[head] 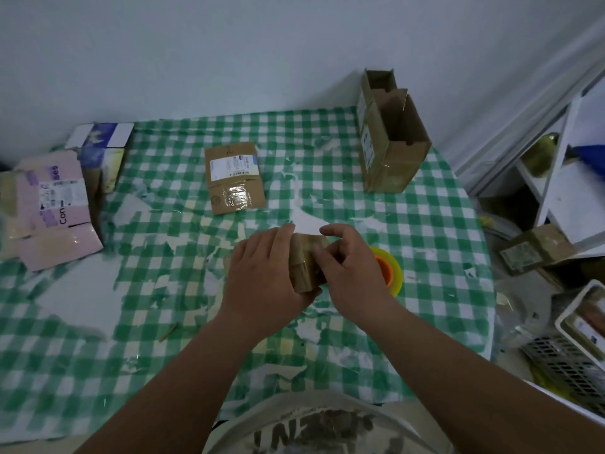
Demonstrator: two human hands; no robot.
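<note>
While both hands are on it, the small brown cardboard box point(306, 260) is held around the middle of the table with the green-and-white checked cloth point(163, 290), a bit toward the near edge. The left hand point(262, 273) is wrapped round its left side, fingers curled over the far end and the thumb showing at the near end. The right hand point(350, 273) grips the right side with curled fingers on the top face. Can't tell if the box's bottom actually touches the cloth tbh. A yellow tape roll with an orange core point(393, 270) lies just beside the right hand, partly hidden behind it. A flat brown cardboard parcel with a white label point(234, 176) lies toward the far edge, well apart from the hands. A tall open brown cardboard box point(393, 142) stands upright at the far right corner, and a pink printed carton point(55, 208) plus a blue-and-white box point(101, 142) sit by the far left corner
</note>
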